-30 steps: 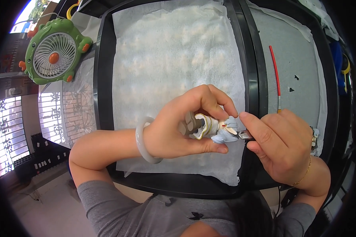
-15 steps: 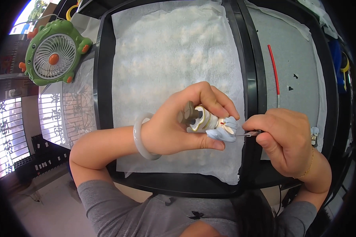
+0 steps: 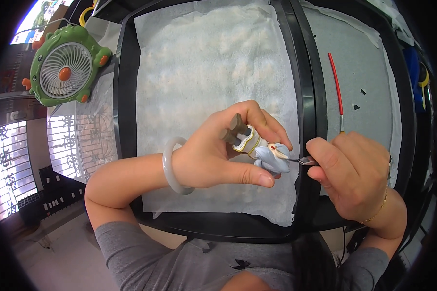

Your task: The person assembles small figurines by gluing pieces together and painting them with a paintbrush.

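My left hand [image 3: 213, 148] is wrapped round a small figurine [image 3: 250, 140]. It lies tilted, its brown feet toward my palm and its pale blue hair and head toward the right. The fingers curl over its far side and the thumb lies along the near side. My right hand [image 3: 352, 177] is closed on slim metal tweezers [image 3: 306, 160], with thumb and forefinger pinching them. Their thin tips reach the figurine's head, where I cannot make out exact contact. Both hands are above the black trays.
A paper-lined black tray [image 3: 124, 121] is beneath my left hand. To its right, a second lined tray [image 3: 320, 72] holds a red-handled paintbrush [image 3: 335, 82] and small black scraps [image 3: 357, 107]. A green animal-shaped fan [image 3: 65, 68] stands at the far left.
The figurine has turned slightly in my left hand, its feet tilting up. My right hand has shifted a little right and the tweezers are angled differently.
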Motion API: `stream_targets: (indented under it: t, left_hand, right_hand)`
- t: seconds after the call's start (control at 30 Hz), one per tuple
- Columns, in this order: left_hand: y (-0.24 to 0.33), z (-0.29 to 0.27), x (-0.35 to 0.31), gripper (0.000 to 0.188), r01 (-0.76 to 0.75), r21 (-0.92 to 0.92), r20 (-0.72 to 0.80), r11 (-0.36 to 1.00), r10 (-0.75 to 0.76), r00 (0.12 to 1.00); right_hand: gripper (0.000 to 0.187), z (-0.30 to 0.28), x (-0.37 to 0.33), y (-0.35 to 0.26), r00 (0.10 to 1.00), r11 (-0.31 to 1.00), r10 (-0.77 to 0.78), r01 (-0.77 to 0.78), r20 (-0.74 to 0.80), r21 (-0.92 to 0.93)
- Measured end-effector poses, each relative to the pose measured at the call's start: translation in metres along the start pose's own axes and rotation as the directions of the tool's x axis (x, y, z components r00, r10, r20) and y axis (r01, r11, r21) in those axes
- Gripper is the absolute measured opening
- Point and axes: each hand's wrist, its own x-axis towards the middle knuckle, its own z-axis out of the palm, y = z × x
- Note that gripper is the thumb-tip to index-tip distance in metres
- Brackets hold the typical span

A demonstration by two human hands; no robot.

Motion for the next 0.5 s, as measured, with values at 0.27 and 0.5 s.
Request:
stream_targets:
  t: [0.27, 0.5]
  left_hand:
    - [0.004, -0.003, 0.001, 0.047, 0.183, -0.176, 0.093, 0.967, -0.169, 0.981]
    - [0.006, -0.006, 0.001, 0.046, 0.213, -0.261, 0.114, 0.942, -0.189, 0.975]
  right_hand:
    - [0.028, -0.002, 0.001, 0.003, 0.998, 0.998, -0.060, 0.060, -0.013, 0.011]
    - [0.034, -0.001, 0.001, 0.000, 0.996, 0.995, -0.069, 0.065, -0.053, -0.079]
